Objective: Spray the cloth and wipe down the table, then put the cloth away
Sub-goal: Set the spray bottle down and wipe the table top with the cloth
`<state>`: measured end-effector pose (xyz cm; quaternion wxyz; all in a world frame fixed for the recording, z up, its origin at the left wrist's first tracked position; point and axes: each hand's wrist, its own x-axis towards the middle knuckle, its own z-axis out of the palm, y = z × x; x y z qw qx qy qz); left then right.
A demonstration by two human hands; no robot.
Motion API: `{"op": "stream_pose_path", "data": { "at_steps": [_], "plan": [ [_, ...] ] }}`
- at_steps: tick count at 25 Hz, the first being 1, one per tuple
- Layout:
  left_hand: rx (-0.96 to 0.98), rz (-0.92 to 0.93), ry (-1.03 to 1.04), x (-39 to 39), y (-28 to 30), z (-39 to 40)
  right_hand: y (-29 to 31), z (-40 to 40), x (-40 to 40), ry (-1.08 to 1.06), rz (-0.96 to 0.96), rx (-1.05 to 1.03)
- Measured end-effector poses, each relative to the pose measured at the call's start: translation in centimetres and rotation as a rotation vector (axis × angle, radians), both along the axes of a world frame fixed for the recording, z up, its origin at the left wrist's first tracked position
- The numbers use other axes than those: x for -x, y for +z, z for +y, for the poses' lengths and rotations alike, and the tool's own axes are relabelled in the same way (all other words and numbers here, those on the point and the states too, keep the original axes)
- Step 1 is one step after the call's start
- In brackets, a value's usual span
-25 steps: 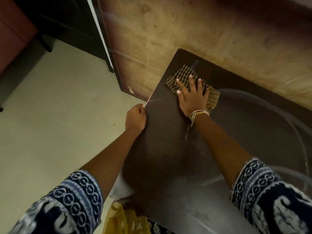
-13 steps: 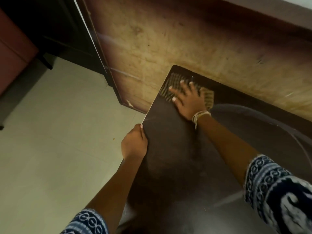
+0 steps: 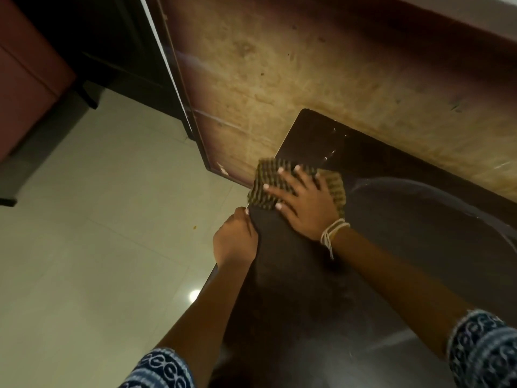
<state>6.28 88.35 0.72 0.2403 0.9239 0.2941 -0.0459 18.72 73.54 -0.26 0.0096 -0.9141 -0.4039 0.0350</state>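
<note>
Right hand [image 3: 303, 204]: fingers [image 3: 275, 191] straight and spread, flat on the cloth [image 3: 265, 189]. Fingertips point toward 10 to 11 o'clock in the head view. Palm presses the cloth down onto the table [image 3: 391, 247]. No curl visible in any finger; thumb lies out at the near side, its tip at the cloth's near edge.

Left hand [image 3: 235, 240]: fingers curled over the table's left edge, gripping it. Thumb tip sits on top of the edge, just at 7 o'clock from the cloth's near corner. The fingers below the edge are hidden, so how far they wrap cannot be told.

Cloth: checked, tan and dark, folded into a rough square. It lies at the table's left edge near the far-left corner; its left part reaches to or slightly past that edge. Its right end shows beyond the hand at 2 o'clock.

Wrist: pale thread band [image 3: 331, 233] wound round the right wrist, loose end hanging. Both forearms bare; patterned blue-and-white sleeves [image 3: 484, 348] at the bottom of the view, at 5 and 7 o'clock.

Table: dark, matte top, faint curved streaks across its right part. Small pale specks near the far corner at 12 o'clock from the cloth.

Surroundings: a worn tan wooden panel [image 3: 321, 79] stands along the table's far side. Pale tiled floor [image 3: 98, 247] to the left, with a small bright reflection near the left forearm. Dark furniture at 10 o'clock.
</note>
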Motion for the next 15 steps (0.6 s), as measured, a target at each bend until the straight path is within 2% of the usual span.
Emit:
{"op": "stream_pose_path", "data": {
  "at_steps": [4, 6, 8, 12, 15],
  "plan": [
    [-0.008, 0.019, 0.006, -0.1, -0.4, 0.1, 0.3, -0.8, -11.8, -0.504, 0.053, -0.092],
    [-0.020, -0.018, -0.011, -0.2, -0.6, 0.1, 0.1, -0.9, -12.6, -0.614, 0.076, -0.110],
    [-0.109, -0.085, -0.087, -0.3, -0.9, -0.1, 0.1, -0.3, -9.1, -0.563, 0.082, -0.077],
    [-0.213, -0.122, -0.387, -0.1, -1.0, -0.3, 0.3, -3.0, 3.8, -0.202, 0.036, 0.037],
    [-0.189, -0.117, -0.515, -0.4, -0.9, -0.2, 0.5, -5.0, 4.5, -0.072, 0.061, 0.027]
  ]
}}
